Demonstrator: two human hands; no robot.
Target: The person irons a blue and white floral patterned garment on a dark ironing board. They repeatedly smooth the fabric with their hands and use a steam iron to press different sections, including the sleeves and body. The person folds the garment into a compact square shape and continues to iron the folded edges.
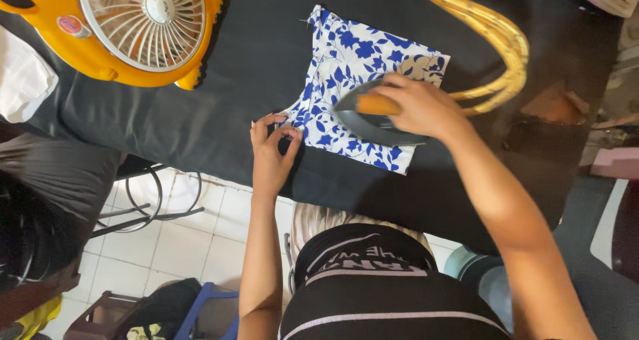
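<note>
Floral cloth (pixel 346 67) flat on black board (pixel 200 107); right hand (pixel 419 107) grips iron (pixel 373 120) on cloth; left hand (pixel 269 150) pinches cloth's near corner. Risk: fingertips near hot soleplate, burn likely.

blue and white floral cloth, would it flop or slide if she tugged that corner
Probably floppy: the floral cloth lies thin and flat on the black surface, and the left hand pinches only its corner. It likely wouldn't slide much, since the iron under the right hand rests on it.
</note>
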